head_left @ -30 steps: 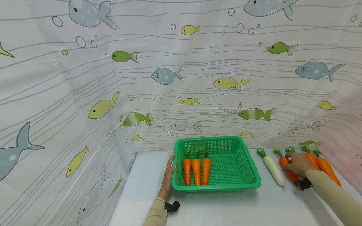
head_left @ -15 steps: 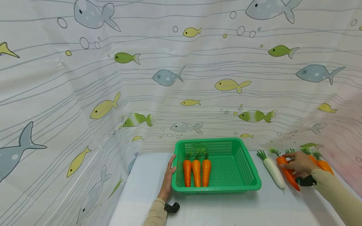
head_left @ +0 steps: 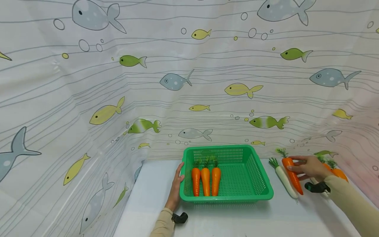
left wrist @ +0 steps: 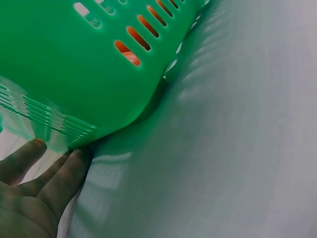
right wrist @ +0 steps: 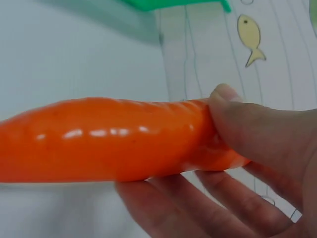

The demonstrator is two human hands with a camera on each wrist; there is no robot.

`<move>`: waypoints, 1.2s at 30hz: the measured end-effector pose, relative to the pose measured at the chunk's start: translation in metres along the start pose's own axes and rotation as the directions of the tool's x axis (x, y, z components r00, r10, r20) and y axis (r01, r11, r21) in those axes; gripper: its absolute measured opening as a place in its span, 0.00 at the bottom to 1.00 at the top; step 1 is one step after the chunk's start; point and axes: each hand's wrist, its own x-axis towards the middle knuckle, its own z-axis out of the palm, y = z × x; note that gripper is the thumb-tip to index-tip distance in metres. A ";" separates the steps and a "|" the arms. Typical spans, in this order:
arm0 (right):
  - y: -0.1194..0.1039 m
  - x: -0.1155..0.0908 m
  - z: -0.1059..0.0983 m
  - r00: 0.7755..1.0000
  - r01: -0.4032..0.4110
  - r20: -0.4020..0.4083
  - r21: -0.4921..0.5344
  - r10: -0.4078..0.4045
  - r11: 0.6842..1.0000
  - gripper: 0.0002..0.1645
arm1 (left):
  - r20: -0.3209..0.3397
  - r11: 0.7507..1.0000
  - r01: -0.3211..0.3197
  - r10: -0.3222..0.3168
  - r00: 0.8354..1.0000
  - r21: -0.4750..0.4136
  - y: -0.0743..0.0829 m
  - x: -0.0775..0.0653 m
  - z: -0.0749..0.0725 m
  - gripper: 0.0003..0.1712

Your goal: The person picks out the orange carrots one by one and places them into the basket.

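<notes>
My right hand pinches an orange toy carrot with a leafy green top, thumb on one side and fingers on the other. In the right wrist view the glossy carrot lies across the picture, held near its thick end. In the head view it overlaps a white radish on the table. My left hand touches the left side of the green basket; the left wrist view shows its straight fingers against the lower wall. Inside the basket three carrots lie side by side at the left.
More carrots lie at the far right of the white table, partly behind my right hand and sleeve. A fish-patterned sheet hangs behind the table and along both sides.
My right hand has moved left with the carrot, lifting it from among the vegetables at the right and bringing it over the white radish. The left hand has stayed at the basket.
</notes>
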 end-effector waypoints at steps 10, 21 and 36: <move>-0.016 0.001 0.013 0.999 0.039 -0.040 0.122 -0.035 0.992 0.56 | 0.008 1.000 -0.005 0.005 1.000 0.000 0.000 0.000 0.000 0.33; -0.039 0.001 0.028 0.994 0.111 -0.018 0.224 -0.110 0.968 0.51 | 0.006 1.000 0.004 -0.004 1.000 -0.008 0.000 0.000 0.000 0.33; -0.070 -0.004 0.040 0.984 0.157 0.032 0.309 -0.176 0.938 0.47 | 0.017 1.000 0.002 -0.002 1.000 0.014 0.000 0.000 -0.002 0.33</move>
